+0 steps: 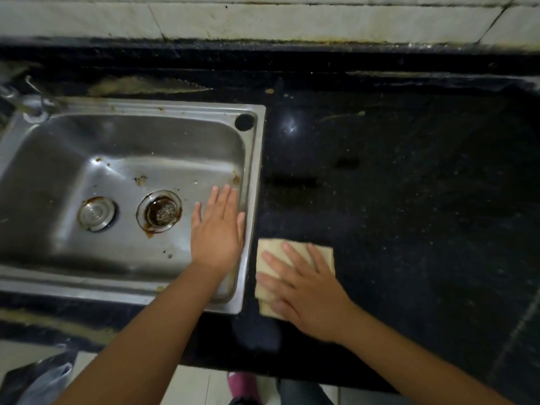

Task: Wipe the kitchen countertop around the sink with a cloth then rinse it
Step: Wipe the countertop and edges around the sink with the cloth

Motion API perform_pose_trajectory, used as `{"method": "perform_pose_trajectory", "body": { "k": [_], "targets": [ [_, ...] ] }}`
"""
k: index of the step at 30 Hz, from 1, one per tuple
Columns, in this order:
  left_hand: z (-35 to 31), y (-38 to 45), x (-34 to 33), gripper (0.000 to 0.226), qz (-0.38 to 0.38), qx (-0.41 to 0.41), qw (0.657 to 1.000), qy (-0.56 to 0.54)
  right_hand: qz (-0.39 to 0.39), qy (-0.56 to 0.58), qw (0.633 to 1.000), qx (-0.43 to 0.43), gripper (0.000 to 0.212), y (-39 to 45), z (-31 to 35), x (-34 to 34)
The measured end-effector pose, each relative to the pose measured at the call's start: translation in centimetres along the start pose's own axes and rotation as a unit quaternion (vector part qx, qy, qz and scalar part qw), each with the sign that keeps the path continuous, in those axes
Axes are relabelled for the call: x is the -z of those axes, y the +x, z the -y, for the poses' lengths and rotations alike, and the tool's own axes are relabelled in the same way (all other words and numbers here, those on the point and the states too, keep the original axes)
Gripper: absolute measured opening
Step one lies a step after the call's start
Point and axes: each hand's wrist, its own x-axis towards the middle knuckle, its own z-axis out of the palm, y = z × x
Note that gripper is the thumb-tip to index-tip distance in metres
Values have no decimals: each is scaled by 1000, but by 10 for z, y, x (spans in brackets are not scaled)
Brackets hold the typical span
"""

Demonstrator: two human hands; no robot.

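The right hand (pixel 306 290) lies flat on a folded beige cloth (pixel 292 258), fingers straight and spread, pressing it onto the black countertop (pixel 409 200) just beside the right rim of the sink (pixel 251 171). The cloth is on the counter near its front edge, and its near left corner shows a second layer peeking out below the palm. The left hand (pixel 217 229) is held over the right end of the steel basin with fingers straight and together, holding nothing — whether it touches the basin floor or wall cannot be told.

In the basin sit an open drain (pixel 160 211) ringed with brown rust and, to its left, a round metal strainer plug (pixel 95 213); brown stains and crumbs dot the floor around them. A dark round hole (pixel 244 121) sits in the sink's far right corner, and the base of a tap (pixel 29 103) shows at the far left, blurred. The counter to the right of the cloth is speckled with pale flecks, with a few yellowish scraps (pixel 269 90) near the back wall. White tiles (pixel 292 19) with grimy joints run behind. Below the counter edge — a plastic bag (pixel 43 381) at left and a pink shoe (pixel 242 385) on the floor
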Motion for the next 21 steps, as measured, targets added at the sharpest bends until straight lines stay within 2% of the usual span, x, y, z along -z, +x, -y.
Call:
{"method": "perform_pose_trajectory", "body": {
  "k": [4,6,9,10,13,17,21],
  "targets": [
    [-3,-7,-3,50,57,-24,998,14,0,6,1000,-16,48,-59,-13,-12],
    [-3,-9,-6,50,90,-38,995,24,34,8,997,-75,51,-72,-38,-2],
    [-2,-6,-6,52,112,-42,992,36,21,11,979,-205,82,-58,-83,18],
    [-3,-5,-6,52,112,-44,992,41,16,41,964,-263,82,-46,-93,27],
    [-4,-5,-7,51,107,-38,993,13,2,78,932,-354,52,11,-101,45],
    [-3,-9,-11,49,100,-23,994,-42,15,85,948,-306,50,62,-66,46],
    [-1,-12,-13,48,94,-17,993,-76,39,53,973,-222,52,45,-30,31]
  ]
}}
